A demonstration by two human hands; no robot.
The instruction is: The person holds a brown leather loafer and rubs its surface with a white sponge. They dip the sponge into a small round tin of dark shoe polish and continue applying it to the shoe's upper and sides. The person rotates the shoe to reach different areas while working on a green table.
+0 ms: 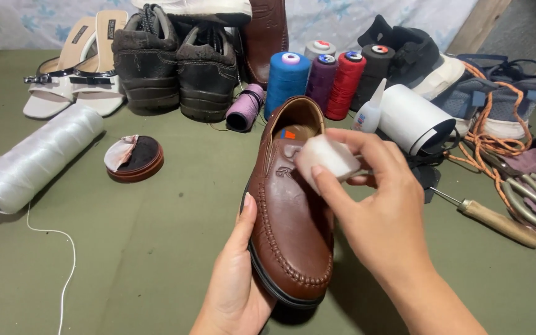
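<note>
White and soft, the sponge block point(327, 156) sits pinched in your right hand point(379, 205) fingers point(333, 186), pressed on the brown leather loafer point(293, 205); it looks light and squashy. Your left hand point(234, 279) wraps the loafer's toe and sole edge, tilting it above the surface point(144, 248). The leather looks stiff but slick, so the sole rim seems the safest hold. Beyond: thread cones point(317, 77), glue bottle point(370, 108), awl point(497, 220), polish tin point(134, 158), white twine spool point(32, 161). The olive cloth is crowded at the back.

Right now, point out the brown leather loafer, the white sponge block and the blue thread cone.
brown leather loafer point(293, 223), head view, on its upper.
white sponge block point(325, 156), head view, front face.
blue thread cone point(286, 82), head view, wound side.
</note>
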